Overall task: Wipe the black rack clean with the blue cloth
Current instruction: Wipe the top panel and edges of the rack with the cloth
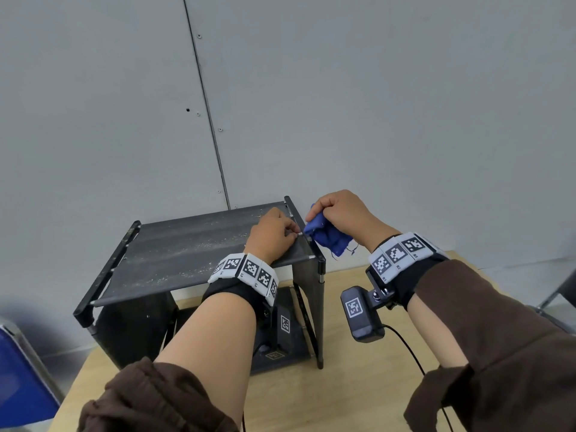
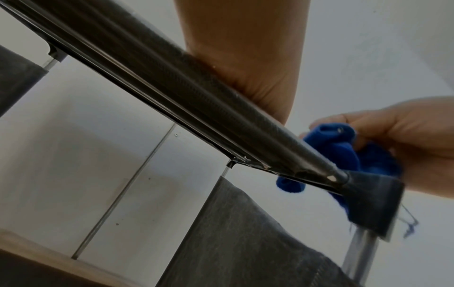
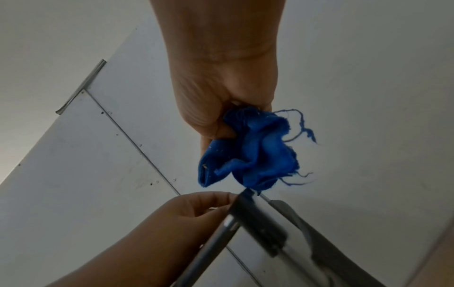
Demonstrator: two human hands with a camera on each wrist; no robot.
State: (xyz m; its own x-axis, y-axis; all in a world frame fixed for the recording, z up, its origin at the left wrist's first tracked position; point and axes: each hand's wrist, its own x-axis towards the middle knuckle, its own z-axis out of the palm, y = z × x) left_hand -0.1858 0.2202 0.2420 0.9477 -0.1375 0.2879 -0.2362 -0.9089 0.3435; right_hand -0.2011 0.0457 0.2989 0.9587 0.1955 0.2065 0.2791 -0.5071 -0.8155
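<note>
The black rack (image 1: 187, 254) stands on a wooden table, its fabric top shelf speckled with pale dust. My left hand (image 1: 274, 232) lies on the shelf's right part, palm heel on the front bar (image 2: 172, 77), fingers (image 3: 209, 200) curled at the right side rail (image 3: 258, 223). My right hand (image 1: 339, 213) grips the bunched blue cloth (image 1: 327, 238) just outside that rail, with the cloth touching the rail's top. Loose threads hang from the cloth (image 3: 250, 151). From below, the cloth (image 2: 343, 155) shows behind the rack's front right corner.
The wooden table (image 1: 358, 385) reaches the grey panelled wall (image 1: 374, 104) behind the rack. A blue chair (image 1: 18, 369) stands at lower left and a chair frame (image 1: 561, 294) at right. A black cable (image 1: 405, 344) trails across the table.
</note>
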